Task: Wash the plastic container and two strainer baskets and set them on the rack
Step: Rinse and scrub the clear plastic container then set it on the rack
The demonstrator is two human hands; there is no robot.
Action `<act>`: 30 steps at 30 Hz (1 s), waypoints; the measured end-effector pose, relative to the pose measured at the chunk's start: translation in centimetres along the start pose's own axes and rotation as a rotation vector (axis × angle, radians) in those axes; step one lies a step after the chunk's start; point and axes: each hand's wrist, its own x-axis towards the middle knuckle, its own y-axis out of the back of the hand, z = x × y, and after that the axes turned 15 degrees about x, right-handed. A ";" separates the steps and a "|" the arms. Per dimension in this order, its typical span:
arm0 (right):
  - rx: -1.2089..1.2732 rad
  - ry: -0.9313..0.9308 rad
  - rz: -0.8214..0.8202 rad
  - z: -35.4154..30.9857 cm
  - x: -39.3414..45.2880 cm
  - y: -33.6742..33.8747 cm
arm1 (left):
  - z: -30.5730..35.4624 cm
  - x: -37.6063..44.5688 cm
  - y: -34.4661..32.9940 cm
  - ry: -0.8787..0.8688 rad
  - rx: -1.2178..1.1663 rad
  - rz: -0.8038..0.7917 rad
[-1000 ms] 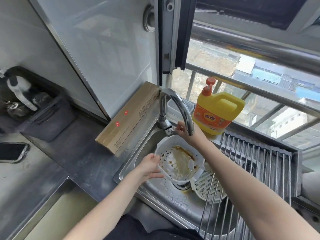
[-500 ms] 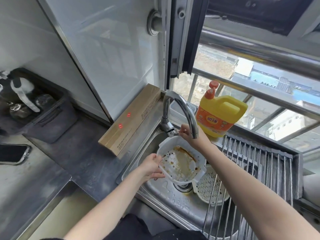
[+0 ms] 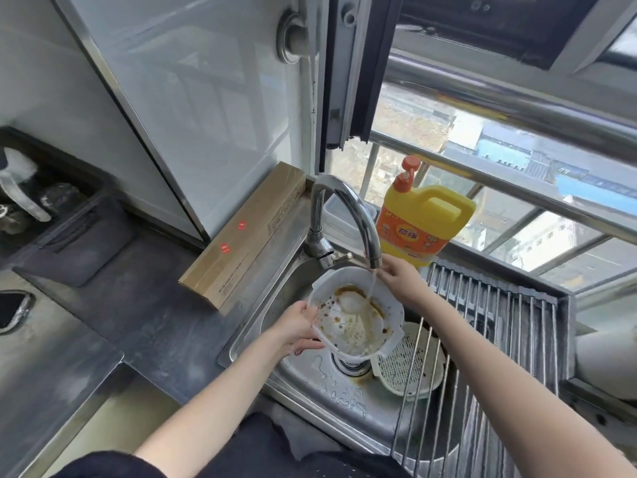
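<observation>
A white plastic container (image 3: pixel 358 326) smeared with brown sauce is held tilted over the sink (image 3: pixel 275 305), under the faucet (image 3: pixel 348 208). A thin stream of water runs from the spout into it. My left hand (image 3: pixel 296 329) grips its near-left rim. My right hand (image 3: pixel 400 281) sits at its far-right rim just below the spout tip, fingers curled on the edge. A pale strainer basket (image 3: pixel 410 367) lies in the sink bottom, partly under the container and the wire rack (image 3: pixel 510 322). I cannot make out a second basket.
A yellow detergent bottle (image 3: pixel 420 229) stands behind the rack by the window rail. A long cardboard box (image 3: pixel 241 236) lies left of the faucet. A phone (image 3: pixel 10 312) and a black tray (image 3: pixel 69 236) sit on the counter at the left.
Water now runs from the spout into the container. My right hand has come off the faucet area down to the container's far rim. The left hand keeps its grip.
</observation>
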 end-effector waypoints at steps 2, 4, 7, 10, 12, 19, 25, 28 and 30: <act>-0.003 -0.003 0.035 0.3 -0.7 0.1 | 0.3 -0.1 0.0 -0.017 -0.012 0.003; 0.018 -0.020 0.094 0.6 -1.5 0.2 | 0.5 -0.2 0.1 -0.032 -0.009 0.006; 0.003 -0.027 0.213 0.9 -3.3 0.2 | 0.6 -0.1 0.6 -0.049 0.011 0.003; -0.007 -0.004 0.250 1.1 -5.3 -0.6 | 0.5 0.2 0.9 -0.062 0.041 0.009; 0.017 0.008 0.257 1.1 -6.6 -1.3 | 0.6 0.0 0.8 -0.071 0.027 -0.002; 0.096 0.069 0.335 0.6 -8.6 -3.8 | 0.7 1.0 0.0 -0.038 0.078 -0.099; 0.581 -0.145 0.335 -0.9 -7.0 -5.0 | 0.4 1.1 0.0 -0.029 0.081 -0.127; 0.549 -0.170 0.353 -0.9 -6.4 -4.9 | 0.3 1.3 0.5 -0.014 0.058 -0.120; 0.321 -0.154 0.265 -0.4 -6.2 -4.8 | 0.2 1.4 0.6 -0.013 0.055 -0.123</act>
